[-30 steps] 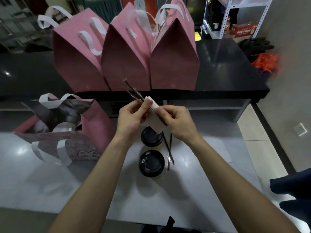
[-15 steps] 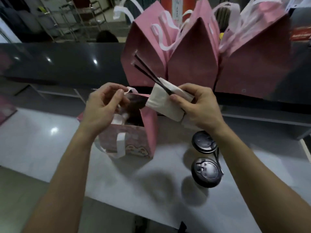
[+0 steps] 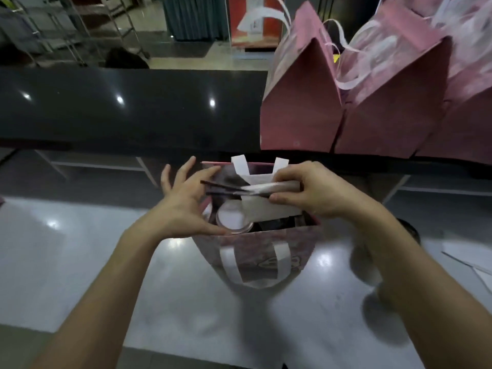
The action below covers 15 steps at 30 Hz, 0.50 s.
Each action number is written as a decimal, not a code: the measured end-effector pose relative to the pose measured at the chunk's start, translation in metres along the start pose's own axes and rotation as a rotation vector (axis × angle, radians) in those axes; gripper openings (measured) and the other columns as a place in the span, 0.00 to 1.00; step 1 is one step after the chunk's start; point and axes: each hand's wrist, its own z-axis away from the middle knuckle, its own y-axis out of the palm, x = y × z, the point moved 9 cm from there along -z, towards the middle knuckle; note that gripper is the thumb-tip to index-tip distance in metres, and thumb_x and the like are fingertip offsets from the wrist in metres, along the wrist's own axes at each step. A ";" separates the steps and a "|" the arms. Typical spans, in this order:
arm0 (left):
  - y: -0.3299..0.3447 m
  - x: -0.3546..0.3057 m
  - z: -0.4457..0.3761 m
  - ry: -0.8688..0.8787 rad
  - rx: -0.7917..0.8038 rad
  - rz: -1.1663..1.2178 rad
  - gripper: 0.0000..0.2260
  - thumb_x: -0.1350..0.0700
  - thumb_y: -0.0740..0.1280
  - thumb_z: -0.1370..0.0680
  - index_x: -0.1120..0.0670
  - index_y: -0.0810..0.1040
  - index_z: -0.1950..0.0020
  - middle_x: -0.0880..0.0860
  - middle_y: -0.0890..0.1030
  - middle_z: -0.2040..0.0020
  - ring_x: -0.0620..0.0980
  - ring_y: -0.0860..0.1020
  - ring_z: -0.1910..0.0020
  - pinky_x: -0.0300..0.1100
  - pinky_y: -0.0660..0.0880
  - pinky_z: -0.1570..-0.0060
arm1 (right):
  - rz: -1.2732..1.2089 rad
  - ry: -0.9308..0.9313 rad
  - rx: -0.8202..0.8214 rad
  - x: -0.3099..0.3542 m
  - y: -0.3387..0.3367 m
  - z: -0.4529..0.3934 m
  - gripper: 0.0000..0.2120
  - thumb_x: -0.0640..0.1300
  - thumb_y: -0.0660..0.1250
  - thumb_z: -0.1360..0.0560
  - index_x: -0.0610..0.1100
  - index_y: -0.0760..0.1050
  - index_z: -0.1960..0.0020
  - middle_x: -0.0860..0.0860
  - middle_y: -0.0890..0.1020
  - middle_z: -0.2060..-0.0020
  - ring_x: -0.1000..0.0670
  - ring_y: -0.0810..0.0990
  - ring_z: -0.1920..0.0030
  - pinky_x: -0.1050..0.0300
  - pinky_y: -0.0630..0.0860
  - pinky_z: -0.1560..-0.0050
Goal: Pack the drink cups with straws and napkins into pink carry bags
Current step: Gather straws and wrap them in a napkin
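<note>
Seen from above: one open pink bag (image 3: 255,251) at centre frame, standing on a pale glossy tabletop (image 3: 80,262), with two white handle straps looped down its near face and a small cartoon print low on that face, too blurred to read. Inside the bag, toward its left side, one cup (image 3: 232,219) with a pale round lid.

Right hand (image 3: 314,193) just above the bag mouth, fingers (image 3: 282,200) and thumb pinching a folded white napkin (image 3: 269,206) together with two dark straws (image 3: 223,189). Straws lying nearly level, tips pointing left across the opening toward the other hand. Lower edge of the napkin hanging into the bag, right of the cup.

Left hand (image 3: 186,206) at the bag's left edge, fingers spread and straight, gripping nothing; thumb lying along the near left rim beside the cup lid.

Upper right of the frame: three closed pink bags (image 3: 372,115) with white handles, standing side by side on a dark glossy counter (image 3: 119,107) behind the tabletop. No lettering readable on them.

Top centre, far back: a red and white poster (image 3: 255,20), its writing too blurred to make out. Far right edge on the tabletop: white sheets (image 3: 468,254), partly cut off.
</note>
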 end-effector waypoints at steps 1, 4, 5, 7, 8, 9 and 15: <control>0.003 0.004 -0.001 0.010 0.018 0.014 0.64 0.22 0.76 0.43 0.39 0.51 0.13 0.49 0.52 0.11 0.36 0.27 0.19 0.57 0.22 0.21 | 0.170 0.041 0.068 0.001 0.010 -0.007 0.07 0.51 0.76 0.20 0.57 0.81 0.55 0.54 0.83 0.57 0.50 0.82 0.54 0.50 0.78 0.55; 0.011 0.010 -0.002 0.055 0.050 0.069 0.71 0.24 0.80 0.43 0.37 0.38 0.13 0.44 0.45 0.11 0.35 0.26 0.19 0.54 0.25 0.19 | 0.541 0.087 0.095 0.009 0.029 -0.030 0.02 0.44 0.71 0.18 0.50 0.81 0.49 0.49 0.83 0.53 0.44 0.81 0.52 0.49 0.75 0.59; 0.012 0.009 -0.002 0.077 0.055 0.100 0.71 0.24 0.80 0.44 0.35 0.36 0.14 0.41 0.43 0.12 0.33 0.25 0.21 0.52 0.26 0.19 | 0.633 0.067 0.058 0.012 0.034 -0.038 0.04 0.42 0.69 0.19 0.48 0.81 0.46 0.47 0.83 0.52 0.43 0.82 0.51 0.50 0.73 0.59; 0.013 0.007 0.000 0.106 0.061 0.142 0.72 0.24 0.80 0.44 0.33 0.35 0.15 0.38 0.42 0.12 0.31 0.25 0.21 0.52 0.29 0.17 | 0.721 0.028 0.015 0.017 0.042 -0.050 0.08 0.38 0.67 0.19 0.46 0.80 0.42 0.44 0.84 0.51 0.40 0.83 0.50 0.50 0.69 0.59; 0.014 0.006 0.000 0.114 0.069 0.156 0.72 0.24 0.80 0.44 0.32 0.34 0.15 0.37 0.41 0.12 0.32 0.26 0.20 0.53 0.30 0.17 | 0.740 0.021 0.010 0.017 0.044 -0.055 0.09 0.36 0.65 0.20 0.44 0.79 0.42 0.43 0.83 0.51 0.39 0.83 0.50 0.49 0.69 0.60; 0.015 0.005 0.002 0.121 0.081 0.170 0.73 0.25 0.81 0.44 0.32 0.33 0.15 0.37 0.40 0.13 0.32 0.26 0.20 0.52 0.31 0.16 | 0.762 0.025 0.004 0.015 0.044 -0.059 0.09 0.35 0.64 0.21 0.43 0.77 0.43 0.43 0.83 0.52 0.38 0.83 0.50 0.49 0.68 0.60; 0.017 0.001 0.004 0.164 0.122 0.205 0.69 0.28 0.83 0.40 0.30 0.34 0.16 0.31 0.37 0.15 0.29 0.24 0.23 0.48 0.32 0.17 | 0.603 0.019 -0.012 -0.001 0.052 -0.070 0.22 0.39 0.63 0.17 0.45 0.66 0.23 0.51 0.73 0.61 0.45 0.75 0.61 0.53 0.63 0.62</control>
